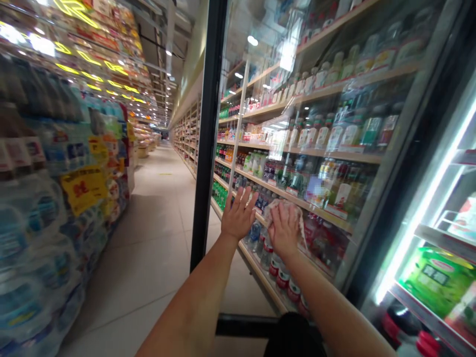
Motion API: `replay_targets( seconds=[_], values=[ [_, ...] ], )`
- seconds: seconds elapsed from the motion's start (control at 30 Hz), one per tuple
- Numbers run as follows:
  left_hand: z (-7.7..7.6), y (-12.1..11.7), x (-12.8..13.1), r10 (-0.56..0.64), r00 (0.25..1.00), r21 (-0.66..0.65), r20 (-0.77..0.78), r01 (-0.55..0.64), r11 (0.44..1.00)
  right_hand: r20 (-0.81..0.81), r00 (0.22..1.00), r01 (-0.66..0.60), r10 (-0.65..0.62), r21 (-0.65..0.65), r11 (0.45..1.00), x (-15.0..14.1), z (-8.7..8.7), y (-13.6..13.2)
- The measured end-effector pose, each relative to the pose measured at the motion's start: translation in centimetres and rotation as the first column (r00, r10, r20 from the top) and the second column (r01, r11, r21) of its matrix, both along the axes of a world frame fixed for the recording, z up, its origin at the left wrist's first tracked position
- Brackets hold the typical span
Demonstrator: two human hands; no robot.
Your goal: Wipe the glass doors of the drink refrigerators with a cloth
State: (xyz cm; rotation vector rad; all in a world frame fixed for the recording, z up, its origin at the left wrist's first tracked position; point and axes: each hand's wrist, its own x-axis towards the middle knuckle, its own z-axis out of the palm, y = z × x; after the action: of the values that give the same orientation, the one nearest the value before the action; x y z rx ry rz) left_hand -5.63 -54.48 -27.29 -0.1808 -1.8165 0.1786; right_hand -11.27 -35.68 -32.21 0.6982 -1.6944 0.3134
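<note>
A glass door (260, 74) in a black frame stands swung out in front of me, with shelves of bottles showing through or reflected in it. Flat against the glass, near its lower left, lies my left hand (239, 216), its fingers spread and nothing in it. To the right of it, my right hand (284, 229) presses a crumpled pale cloth (299, 216) on the glass. Part of the cloth is hidden beneath the palm and fingers.
On the left, shrink-wrapped bottle packs (33, 238) are stacked beside a yellow price sign (84, 186). A tiled aisle floor (156, 218) runs into the distance. At the right are lit cooler shelves with a green package (439, 280) and a red-capped bottle (427, 343).
</note>
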Motion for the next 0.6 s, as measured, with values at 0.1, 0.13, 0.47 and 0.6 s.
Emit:
replay_targets(
  seconds=[0.1,0.13,0.47,0.6],
  values=[
    [-0.1,0.1,0.1,0.005,1.000,-0.008,-0.019,-0.005,1.000,-0.005,0.988,-0.148,0.155,0.270,0.952,0.6,-5.1,-0.7],
    [-0.1,0.1,0.1,0.007,1.000,-0.008,-0.021,-0.008,1.000,0.010,0.978,-0.199,0.208,0.333,0.922,0.7,-6.2,-0.7],
    [0.0,0.5,0.7,-0.006,1.000,0.023,0.008,0.006,1.000,-0.027,0.997,-0.077,0.078,0.050,0.996,-0.3,4.6,4.1],
    [-0.1,0.6,1.2,-0.025,0.999,0.043,0.030,0.023,0.999,0.047,0.993,0.112,-0.104,-0.239,0.964,-0.9,8.1,5.1]
  ],
)
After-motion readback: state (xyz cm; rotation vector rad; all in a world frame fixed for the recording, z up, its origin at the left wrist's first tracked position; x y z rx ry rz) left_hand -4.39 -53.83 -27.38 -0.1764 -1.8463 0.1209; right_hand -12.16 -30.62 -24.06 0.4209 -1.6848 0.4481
